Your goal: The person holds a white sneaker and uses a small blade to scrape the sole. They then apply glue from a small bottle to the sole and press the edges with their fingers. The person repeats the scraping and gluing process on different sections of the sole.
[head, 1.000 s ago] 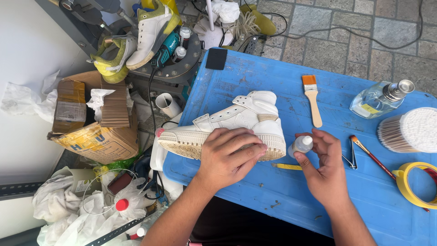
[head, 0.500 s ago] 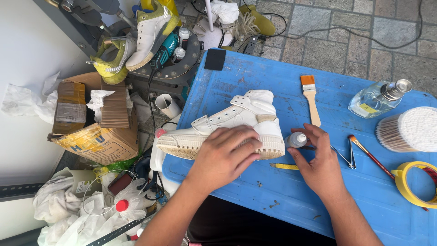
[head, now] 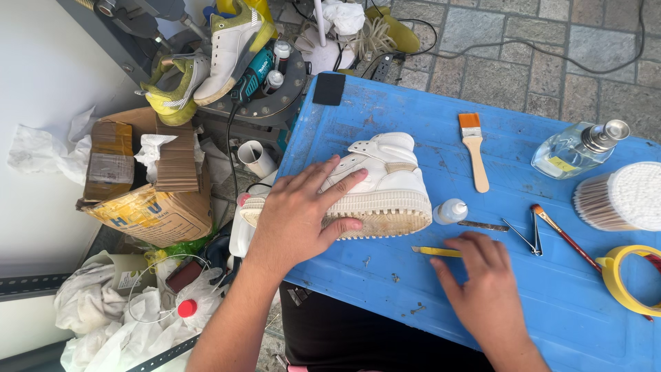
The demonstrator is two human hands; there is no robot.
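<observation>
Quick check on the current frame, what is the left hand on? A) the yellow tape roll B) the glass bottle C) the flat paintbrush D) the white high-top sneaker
D: the left hand lies flat on the side of the white high-top sneaker, pressing it onto the blue table, while the flat paintbrush, glass bottle and yellow tape roll lie untouched off to the right.

Left hand (head: 299, 220): bare, no glove, no ring or watch visible; forearm bare to lower frame edge, no sleeve in view. Right hand (head: 485, 293): likewise bare, no jewellery, wrist and forearm uncovered. Dark garment, black or near-black, visible below desk (head: 551, 303) edge, between forearms; small pink detail at its bottom margin.
</observation>
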